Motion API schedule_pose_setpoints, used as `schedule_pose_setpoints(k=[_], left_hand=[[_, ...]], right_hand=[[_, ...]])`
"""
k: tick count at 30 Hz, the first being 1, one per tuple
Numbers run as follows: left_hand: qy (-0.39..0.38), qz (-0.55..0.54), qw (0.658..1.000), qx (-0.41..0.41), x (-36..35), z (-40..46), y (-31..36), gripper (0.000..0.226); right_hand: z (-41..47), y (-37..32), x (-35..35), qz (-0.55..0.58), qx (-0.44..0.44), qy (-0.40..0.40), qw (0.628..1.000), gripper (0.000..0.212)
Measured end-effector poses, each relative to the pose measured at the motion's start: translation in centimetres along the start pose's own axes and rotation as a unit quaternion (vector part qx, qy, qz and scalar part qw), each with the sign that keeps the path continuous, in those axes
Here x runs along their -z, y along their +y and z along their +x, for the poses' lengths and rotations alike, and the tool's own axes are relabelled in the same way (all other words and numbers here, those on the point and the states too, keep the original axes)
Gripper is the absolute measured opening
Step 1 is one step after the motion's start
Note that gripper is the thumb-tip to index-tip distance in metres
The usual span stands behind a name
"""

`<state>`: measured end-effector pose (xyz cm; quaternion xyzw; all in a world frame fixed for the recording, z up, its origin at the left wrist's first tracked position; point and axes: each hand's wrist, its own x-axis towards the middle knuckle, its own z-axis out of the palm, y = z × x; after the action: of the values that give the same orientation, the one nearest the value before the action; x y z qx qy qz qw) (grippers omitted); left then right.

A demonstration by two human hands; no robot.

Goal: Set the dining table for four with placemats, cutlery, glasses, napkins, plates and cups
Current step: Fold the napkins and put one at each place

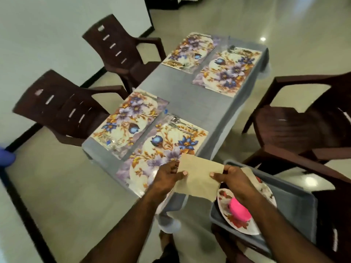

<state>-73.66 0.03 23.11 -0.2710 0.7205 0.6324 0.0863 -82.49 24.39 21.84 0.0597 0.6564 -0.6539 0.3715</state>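
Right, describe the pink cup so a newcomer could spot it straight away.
Start at the grey bin sitting on the brown chair at the near right, beside the table's corner. Inside lies a white plate printed with red flowers, and the pink cup rests on it, partly hidden under the right forearm. It is the only bright pink thing in view.

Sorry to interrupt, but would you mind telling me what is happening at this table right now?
A person is setting the table. Both hands, left hand and right hand, pinch a beige napkin over the nearest placemat. Four floral placemats are laid, and forks lie on the nearest one. Plates and a pink cup wait in a grey bin at the right.
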Motion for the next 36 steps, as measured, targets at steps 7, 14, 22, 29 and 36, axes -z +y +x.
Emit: schedule_pose_setpoints(k=[7, 14, 22, 29, 36], left_hand=[[0.093, 0.117, 0.988, -0.024, 13.3, 2.0, -3.3, 0.016], [0.058, 0.056, 0.992, -0.101, 21.3, 5.1, 0.6, 0.029], [-0.03, 0.24, 0.967, -0.085, 21.6, 6.1, -3.7, 0.053], [-0.094, 0.364, 0.927, 0.002, 19.1, 5.8, -6.0, 0.066], [-0.009, 0.533, 0.843, -0.077, 19.4, 9.2, -4.6, 0.06]], right_hand=[[3.5, -2.8, -12.7, -0.224, 0.092, 0.035, 0.969, 0.012], [3.8, -5.6, -20.4, -0.268, 0.238, 0.142, 0.923, 0.034], [6.6, -1.1, -18.9, -0.316, 0.116, 0.145, 0.931, 0.038], [9.9, 0.8, -19.4, -0.016, -0.15, 0.118, 0.982, 0.011], [14.6, -0.2, -18.7, -0.417, -0.002, 0.145, 0.897, 0.034]])
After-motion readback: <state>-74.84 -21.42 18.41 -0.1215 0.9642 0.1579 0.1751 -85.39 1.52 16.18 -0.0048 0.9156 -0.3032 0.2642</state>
